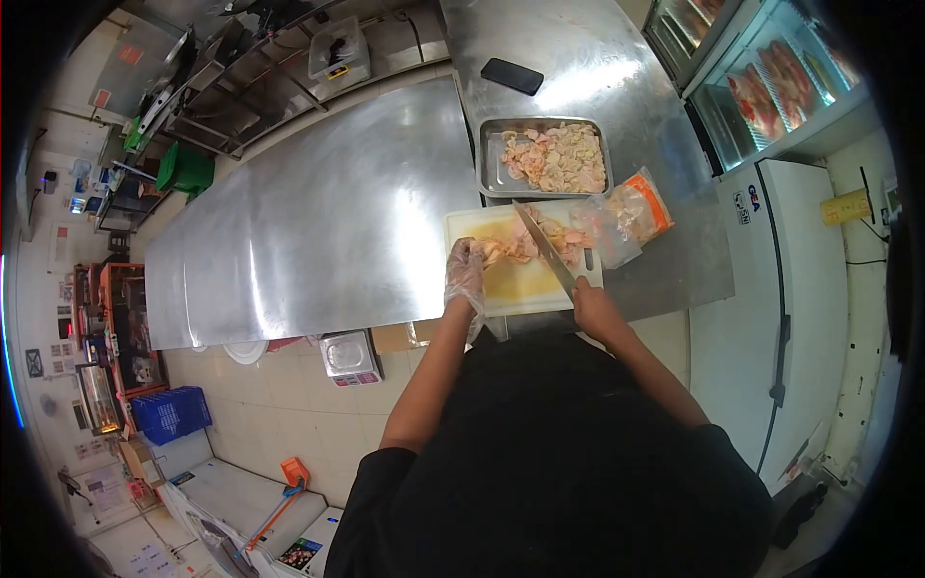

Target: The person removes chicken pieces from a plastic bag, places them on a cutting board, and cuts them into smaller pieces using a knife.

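Observation:
A white cutting board (585,283) lies at the near edge of the steel table, with pale raw chicken pieces (511,245) across its upper part. My left hand (464,273), in a clear plastic glove, is closed on the left end of the chicken. In my right hand (592,306), which looks bare, is the handle of a large knife (545,249). Its blade slants up and left across the meat. Just beyond the board, a metal tray (491,179) holds many small cut chicken pieces. A clear and orange plastic bag (631,220) overlaps the board's right side.
A black phone (513,76) lies on the steel table (337,212) beyond the tray. White freezer doors (742,318) and a glass-fronted fridge (771,91) stand on the right. A scale (350,356) sits below the table's near edge.

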